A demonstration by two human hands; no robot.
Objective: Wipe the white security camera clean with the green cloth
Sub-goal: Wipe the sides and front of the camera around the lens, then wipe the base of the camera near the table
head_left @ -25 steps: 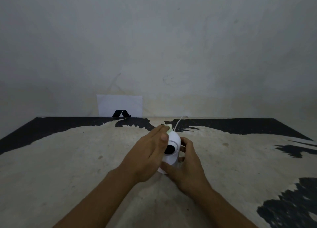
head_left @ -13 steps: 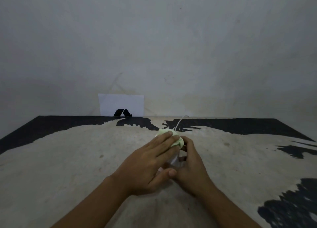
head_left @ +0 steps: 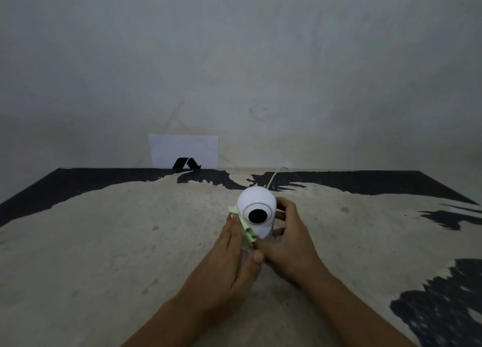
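The white security camera (head_left: 257,206) stands upright on the worn beige and black table (head_left: 130,242), its round black lens facing me. A thin white cable (head_left: 273,176) runs from its back toward the wall. My left hand (head_left: 229,258) presses the pale green cloth (head_left: 245,229) flat against the camera's left side, thumb low at the base. My right hand (head_left: 289,237) wraps around the camera's right side and base, holding it steady. The camera's foot is hidden behind my fingers.
A white card with a black logo (head_left: 184,151) leans against the grey wall (head_left: 234,60) at the back of the table. Black patches mark the table's far edge and right side.
My left hand with the cloth has slid from the top of the camera down to its left side, uncovering the dome and lens. My right hand stays on the camera.
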